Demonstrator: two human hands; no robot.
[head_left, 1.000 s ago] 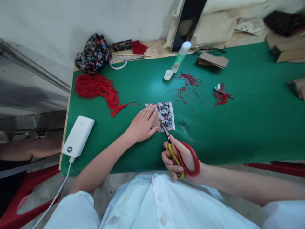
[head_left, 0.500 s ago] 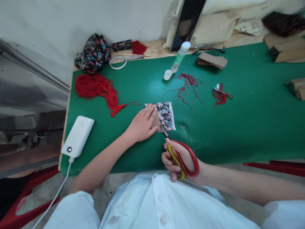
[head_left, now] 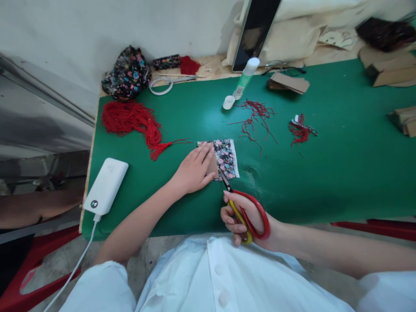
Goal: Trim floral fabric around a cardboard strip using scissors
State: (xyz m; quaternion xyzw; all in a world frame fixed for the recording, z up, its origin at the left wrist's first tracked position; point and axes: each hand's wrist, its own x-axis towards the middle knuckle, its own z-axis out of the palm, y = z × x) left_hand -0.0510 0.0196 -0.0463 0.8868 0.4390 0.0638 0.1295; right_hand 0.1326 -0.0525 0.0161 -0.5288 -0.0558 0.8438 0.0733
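Green mat stretches rightward beyond the fabric's edge.

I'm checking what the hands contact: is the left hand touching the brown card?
Touching. The head view shows the left hand lying across the brown card, covering part of it, with floral fabric beneath.
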